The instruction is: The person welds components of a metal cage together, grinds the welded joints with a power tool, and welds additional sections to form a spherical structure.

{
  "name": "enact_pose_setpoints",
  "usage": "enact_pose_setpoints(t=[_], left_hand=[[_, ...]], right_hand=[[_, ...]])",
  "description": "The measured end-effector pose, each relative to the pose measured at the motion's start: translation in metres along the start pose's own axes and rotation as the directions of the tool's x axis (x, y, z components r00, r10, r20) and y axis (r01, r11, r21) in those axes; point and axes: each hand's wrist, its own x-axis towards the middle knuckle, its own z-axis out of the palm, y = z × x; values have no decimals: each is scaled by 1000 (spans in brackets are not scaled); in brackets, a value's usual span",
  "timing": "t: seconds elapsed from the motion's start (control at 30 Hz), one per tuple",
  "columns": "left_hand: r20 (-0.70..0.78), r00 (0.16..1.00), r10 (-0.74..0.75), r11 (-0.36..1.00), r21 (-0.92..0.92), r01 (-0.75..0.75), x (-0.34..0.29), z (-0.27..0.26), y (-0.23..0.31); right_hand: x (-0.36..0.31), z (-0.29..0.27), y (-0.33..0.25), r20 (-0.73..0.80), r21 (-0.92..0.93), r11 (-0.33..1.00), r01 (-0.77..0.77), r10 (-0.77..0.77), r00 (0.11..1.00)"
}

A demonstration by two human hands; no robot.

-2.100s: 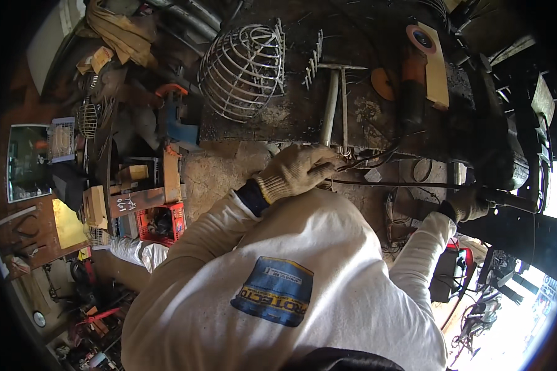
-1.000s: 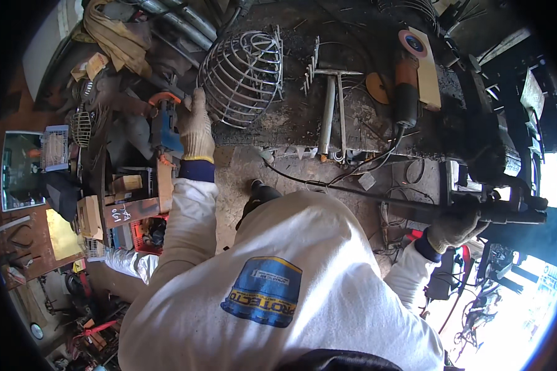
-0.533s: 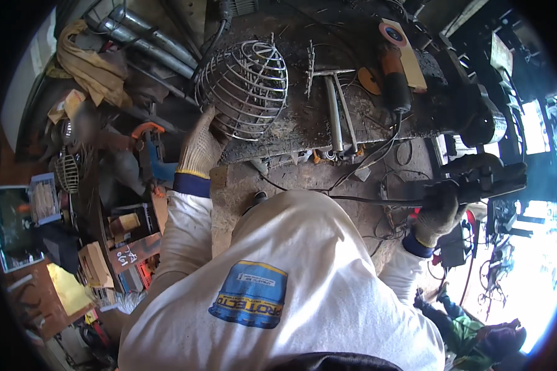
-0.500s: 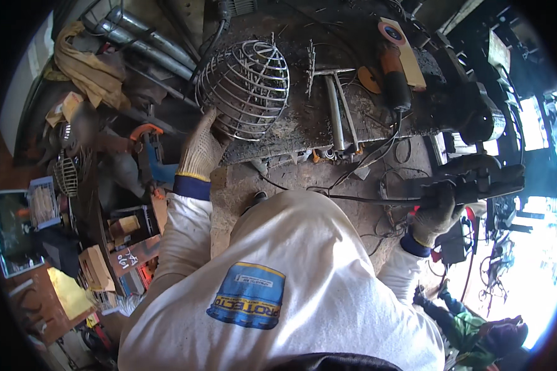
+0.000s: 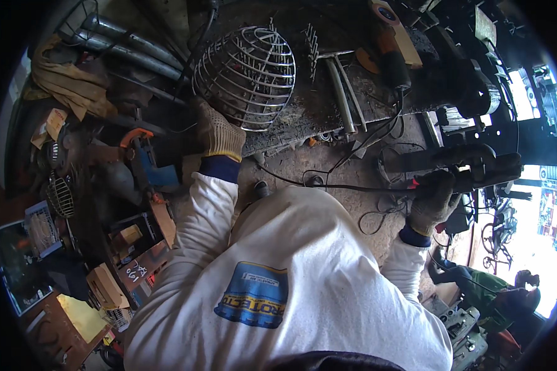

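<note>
A rounded cage of bright metal rods (image 5: 254, 80) rests on the dark workbench. My left hand (image 5: 220, 131), in a knitted work glove, is at its lower left rim; the fingertips are partly hidden against the rods. Off to the right, my right hand (image 5: 433, 201), gloved too, is closed around a bulky dark corded tool (image 5: 476, 168). Its exact kind is too dark to make out. A black cable (image 5: 359, 187) runs leftward from beside that hand, with a small red part at the glove.
On the bench (image 5: 278, 137) lie a T-shaped metal piece (image 5: 342, 93), a strip of short rods (image 5: 312, 49) and an orange-and-black angle grinder (image 5: 390, 52). A bench vise (image 5: 476, 93) stands at right. Shelves of tools are at left. Another person (image 5: 492, 300) is at lower right.
The view has shifted, so the bench sits higher in it. My left hand stays at the cage. My right hand keeps its hold on the dark tool, a little higher in the picture.
</note>
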Motion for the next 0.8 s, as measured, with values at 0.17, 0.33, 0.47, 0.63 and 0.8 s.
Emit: enact_pose_setpoints(t=[0.17, 0.33, 0.47, 0.63, 0.8], left_hand=[[-313, 949, 26, 999, -14, -32, -25, 31, 16], [-345, 935, 89, 991, 124, -48, -67, 69, 54], [-281, 947, 153, 978, 182, -103, -85, 36, 62], [-338, 930, 148, 972, 221, -74, -99, 43, 71], [-277, 933, 229, 929, 348, -125, -96, 15, 75]], right_hand=[[16, -14, 12, 23, 22, 999, -35, 35, 999], [31, -26, 28, 177, -21, 1000, -6, 9, 984], [28, -22, 41, 68, -16, 997, -81, 82, 994], [27, -29, 47, 177, -55, 990, -133, 141, 974], [13, -38, 59, 303, -231, 971, 60, 13, 953]])
